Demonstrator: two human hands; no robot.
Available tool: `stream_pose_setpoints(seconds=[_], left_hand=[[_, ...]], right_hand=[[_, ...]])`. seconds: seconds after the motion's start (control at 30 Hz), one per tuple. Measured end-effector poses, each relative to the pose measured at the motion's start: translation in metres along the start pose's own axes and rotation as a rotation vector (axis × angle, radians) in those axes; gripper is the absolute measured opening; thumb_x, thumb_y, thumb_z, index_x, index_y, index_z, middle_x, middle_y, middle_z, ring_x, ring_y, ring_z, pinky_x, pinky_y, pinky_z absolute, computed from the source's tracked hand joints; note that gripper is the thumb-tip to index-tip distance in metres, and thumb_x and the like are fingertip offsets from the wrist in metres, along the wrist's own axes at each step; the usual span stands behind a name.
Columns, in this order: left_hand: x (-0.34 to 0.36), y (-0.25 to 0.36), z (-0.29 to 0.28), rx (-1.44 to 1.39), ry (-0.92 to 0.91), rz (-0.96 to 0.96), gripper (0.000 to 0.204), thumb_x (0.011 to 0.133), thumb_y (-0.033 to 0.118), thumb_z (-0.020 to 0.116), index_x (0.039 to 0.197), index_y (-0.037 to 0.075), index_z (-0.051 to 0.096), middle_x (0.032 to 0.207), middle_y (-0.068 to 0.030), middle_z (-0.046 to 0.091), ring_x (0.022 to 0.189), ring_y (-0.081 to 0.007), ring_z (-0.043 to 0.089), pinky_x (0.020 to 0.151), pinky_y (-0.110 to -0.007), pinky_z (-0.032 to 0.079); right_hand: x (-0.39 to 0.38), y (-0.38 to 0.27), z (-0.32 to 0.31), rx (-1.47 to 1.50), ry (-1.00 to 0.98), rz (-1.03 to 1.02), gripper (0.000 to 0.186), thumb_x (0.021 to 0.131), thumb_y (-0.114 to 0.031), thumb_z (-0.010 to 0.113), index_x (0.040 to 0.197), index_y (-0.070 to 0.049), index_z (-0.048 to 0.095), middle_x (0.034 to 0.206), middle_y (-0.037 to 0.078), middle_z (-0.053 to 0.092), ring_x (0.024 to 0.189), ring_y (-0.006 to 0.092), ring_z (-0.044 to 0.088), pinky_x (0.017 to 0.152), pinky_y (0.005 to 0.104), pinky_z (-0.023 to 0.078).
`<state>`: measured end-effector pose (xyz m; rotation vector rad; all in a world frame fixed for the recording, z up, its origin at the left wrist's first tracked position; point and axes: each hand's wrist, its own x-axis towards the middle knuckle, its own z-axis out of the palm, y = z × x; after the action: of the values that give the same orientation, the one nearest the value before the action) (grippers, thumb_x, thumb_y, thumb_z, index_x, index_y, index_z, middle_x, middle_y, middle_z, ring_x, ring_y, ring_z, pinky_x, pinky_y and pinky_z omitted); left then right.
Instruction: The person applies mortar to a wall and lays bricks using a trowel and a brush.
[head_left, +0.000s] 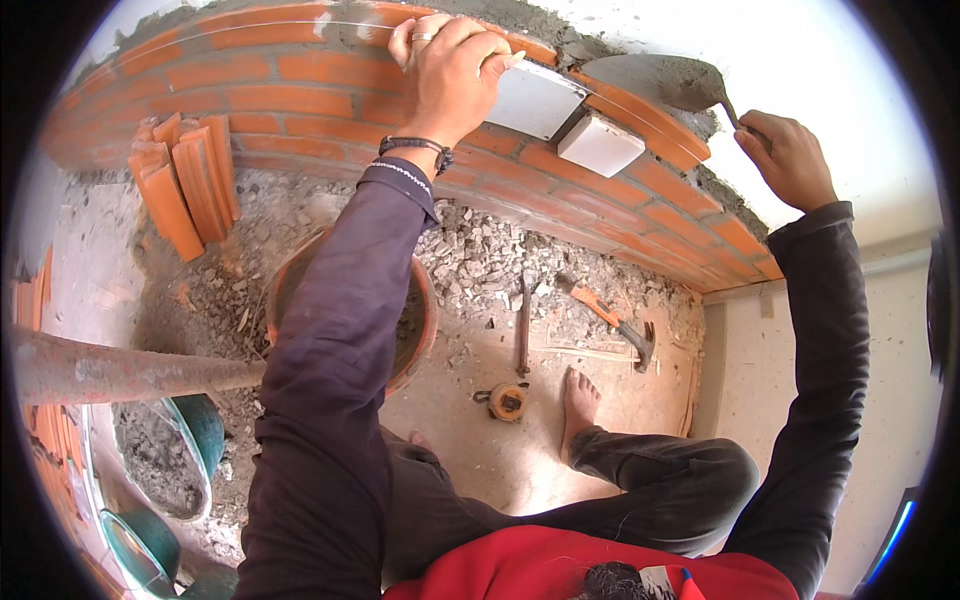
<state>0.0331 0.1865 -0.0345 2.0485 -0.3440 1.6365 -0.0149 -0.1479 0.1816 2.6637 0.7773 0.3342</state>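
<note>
While the right hand (787,158) grips a trowel (685,84) atop the brick wall (315,70) | left hand (450,80) curls by white plate (535,98) | cannot tell whether holding it

Floor (470,450): pale, dusty
Rubble (480,250): along the far edge
Bricks (190,185): on end, toward far left corner
Bucket (428,325): left of middle, partly hidden
Metal bar (525,330): middle
Tape measure (508,402): near the bar
Hammer (600,306): toward the right edge
Green tub (203,425): left edge

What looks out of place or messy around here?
Broken rubble lies scattered along the base of the brick wall, with a hammer lying nearby. The person's bare right foot seems odd, so close to hard debris.
</note>
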Motion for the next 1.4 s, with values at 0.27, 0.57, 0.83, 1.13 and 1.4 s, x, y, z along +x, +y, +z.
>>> stream_pose_setpoints(seconds=[0.27, 0.57, 0.83, 1.13, 1.4], left_hand=[[0.001, 0.003, 0.0, -0.032, -0.027, -0.038, 0.005, 0.082, 0.024, 0.076, 0.082, 0.02, 0.073, 0.095, 0.008, 0.068, 0.107, -0.0211, 0.053, 0.105, -0.051, 0.024], [0.001, 0.0, 0.0, 0.004, -0.026, -0.012, 0.009, 0.084, 0.029, 0.075, 0.082, 0.021, 0.073, 0.095, 0.0064, 0.067, 0.107, -0.0229, 0.054, 0.102, -0.049, 0.026], [0.003, 0.004, -0.002, -0.024, -0.009, -0.033, 0.006, 0.081, 0.025, 0.077, 0.08, 0.021, 0.073, 0.093, 0.0088, 0.068, 0.104, -0.0204, 0.055, 0.103, -0.049, 0.026], [0.002, 0.002, -0.001, 0.004, -0.015, -0.029, 0.012, 0.085, 0.033, 0.074, 0.082, 0.022, 0.073, 0.093, 0.0064, 0.068, 0.107, -0.0239, 0.054, 0.102, -0.048, 0.026], [0.003, 0.001, -0.003, 0.013, -0.04, -0.031, 0.015, 0.086, 0.036, 0.074, 0.082, 0.021, 0.074, 0.095, 0.0062, 0.068, 0.108, -0.0243, 0.054, 0.102, -0.048, 0.026]], right_hand=[[0.0, 0.001, 0.0, -0.018, 0.039, 0.053, 0.027, 0.098, -0.029, 0.058, 0.097, -0.004, 0.068, 0.079, 0.016, 0.067, 0.075, 0.0364, 0.064, 0.071, 0.0437, 0.05], [0.008, 0.0, 0.013, 0.021, 0.01, 0.08, 0.029, 0.1, -0.03, 0.054, 0.098, -0.005, 0.069, 0.081, 0.015, 0.068, 0.077, 0.0369, 0.064, 0.074, 0.0442, 0.05], [0.009, 0.02, 0.014, 0.056, -0.021, 0.139, 0.033, 0.101, -0.033, 0.052, 0.1, -0.006, 0.07, 0.08, 0.014, 0.068, 0.074, 0.0339, 0.064, 0.073, 0.044, 0.05], [0.016, -0.009, -0.017, 0.114, -0.028, -0.009, 0.038, 0.102, -0.034, 0.052, 0.094, 0.0, 0.068, 0.069, 0.013, 0.061, 0.062, 0.0275, 0.057, 0.064, 0.0386, 0.047], [0.032, -0.018, -0.028, 0.303, -0.318, 0.275, 0.043, 0.102, -0.04, 0.048, 0.078, -0.007, 0.063, 0.057, -0.002, 0.044, 0.042, 0.0081, 0.038, 0.039, 0.027, 0.035]])
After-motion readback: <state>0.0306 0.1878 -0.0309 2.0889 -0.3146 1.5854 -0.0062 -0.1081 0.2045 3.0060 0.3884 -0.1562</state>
